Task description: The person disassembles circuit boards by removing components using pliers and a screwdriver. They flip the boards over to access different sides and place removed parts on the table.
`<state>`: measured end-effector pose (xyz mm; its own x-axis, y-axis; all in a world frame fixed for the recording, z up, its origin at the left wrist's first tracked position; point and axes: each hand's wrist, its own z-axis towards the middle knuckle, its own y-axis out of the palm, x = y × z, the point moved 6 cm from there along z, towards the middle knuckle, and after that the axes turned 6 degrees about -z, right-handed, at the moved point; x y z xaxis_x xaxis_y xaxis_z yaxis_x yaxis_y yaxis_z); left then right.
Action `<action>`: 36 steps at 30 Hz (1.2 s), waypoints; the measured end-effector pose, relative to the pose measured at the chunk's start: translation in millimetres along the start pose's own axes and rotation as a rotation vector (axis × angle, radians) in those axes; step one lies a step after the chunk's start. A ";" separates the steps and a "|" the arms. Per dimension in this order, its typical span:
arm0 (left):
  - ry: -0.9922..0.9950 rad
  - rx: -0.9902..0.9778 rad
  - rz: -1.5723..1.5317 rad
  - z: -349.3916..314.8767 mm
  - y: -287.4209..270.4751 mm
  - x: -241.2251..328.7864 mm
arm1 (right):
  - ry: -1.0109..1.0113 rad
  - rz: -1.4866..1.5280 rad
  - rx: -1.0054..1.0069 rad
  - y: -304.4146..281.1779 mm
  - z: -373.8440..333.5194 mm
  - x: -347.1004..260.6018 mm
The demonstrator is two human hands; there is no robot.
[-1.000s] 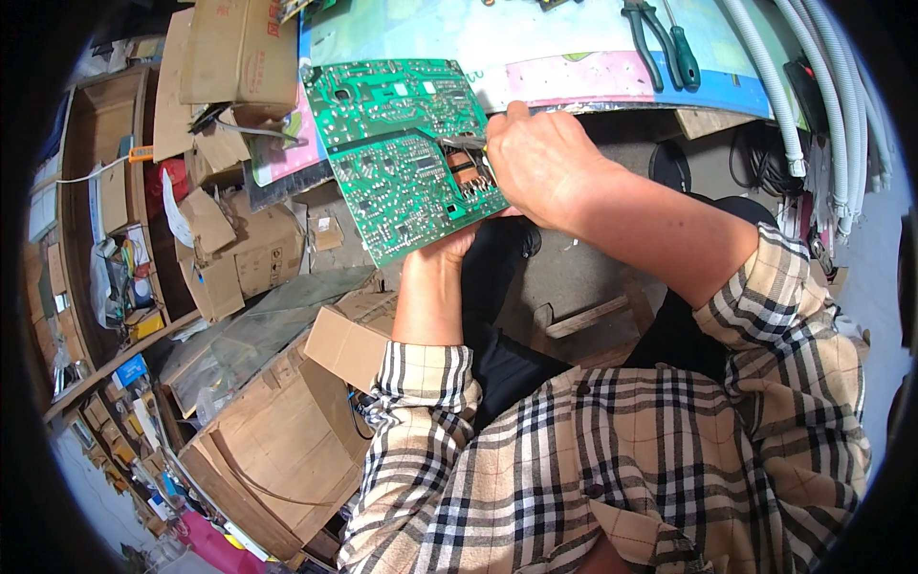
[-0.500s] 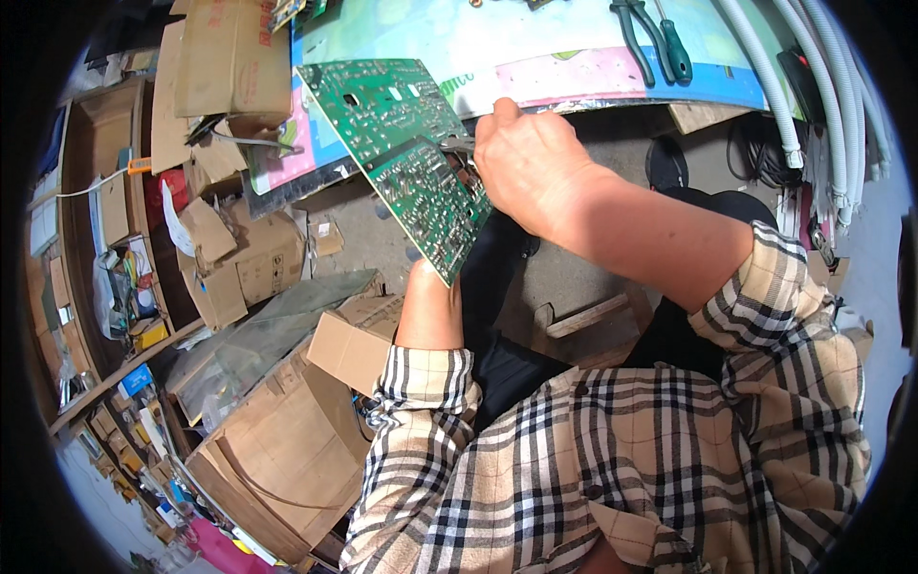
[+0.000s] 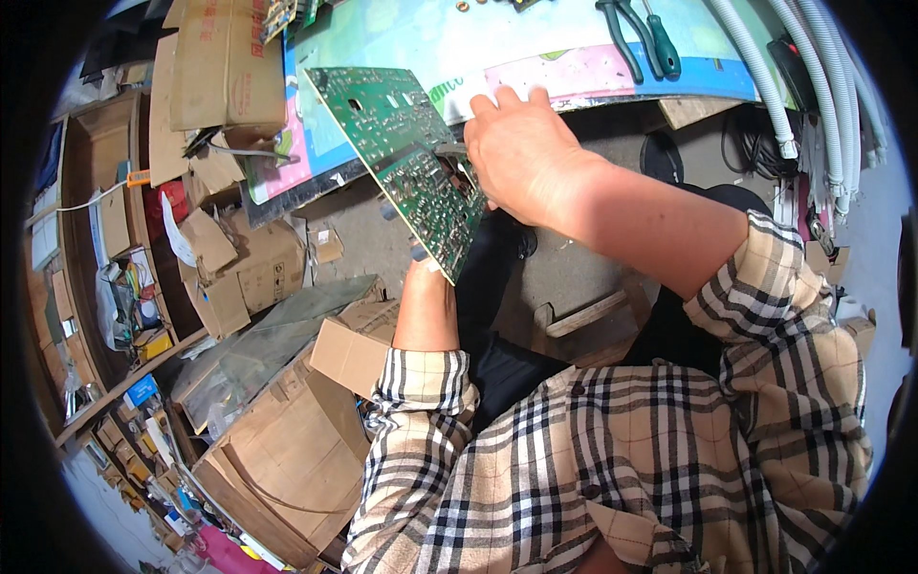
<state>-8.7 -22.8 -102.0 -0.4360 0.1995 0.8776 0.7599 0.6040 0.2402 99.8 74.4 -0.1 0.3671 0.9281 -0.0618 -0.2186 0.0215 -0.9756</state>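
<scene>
A green circuit board (image 3: 382,143), crowded with small solder points and parts, is held up at a tilt in front of me, near the table edge. My left hand (image 3: 427,273) grips it from behind at the lower end; the board hides most of its fingers. At the board's right edge is my right hand (image 3: 521,153), back of the hand up, several fingers bent and slightly apart. From under it a grey metal tool tip (image 3: 449,149) reaches onto the board; the rest of that tool is hidden in the hand.
The table (image 3: 382,33) has a bright patterned cover. Dark-handled pliers (image 3: 622,43) and a green-handled screwdriver (image 3: 664,48) lie at its right, beside pale flexible tubes (image 3: 760,77). Cardboard boxes (image 3: 229,72) stand at the left, with a cluttered wooden shelf (image 3: 100,124). A wooden stool (image 3: 588,316) is below.
The fingers of my right hand have spread and lifted somewhat at the board's edge. The board has turned slightly in my left hand. The whole view has shifted a little.
</scene>
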 end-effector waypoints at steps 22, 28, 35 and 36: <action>-0.108 0.248 0.144 7.1 -15.4 3.0 | 0.307 0.526 -0.151 72.5 4.2 14.2; 0.162 0.219 0.609 12.3 -9.0 9.7 | 0.417 0.572 -0.294 75.9 -1.3 20.7; 0.149 0.321 0.676 10.3 4.4 14.7 | 0.364 0.626 0.013 76.4 -0.7 26.9; 0.148 0.326 0.679 8.1 5.4 16.4 | 0.329 0.600 -0.028 79.7 2.0 23.8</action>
<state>-15.6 -10.0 -89.7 0.1622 0.5162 0.8410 0.6472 0.5877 -0.4855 89.4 99.0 -78.9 0.4460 0.6153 -0.6500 -0.4484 -0.4749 -0.7572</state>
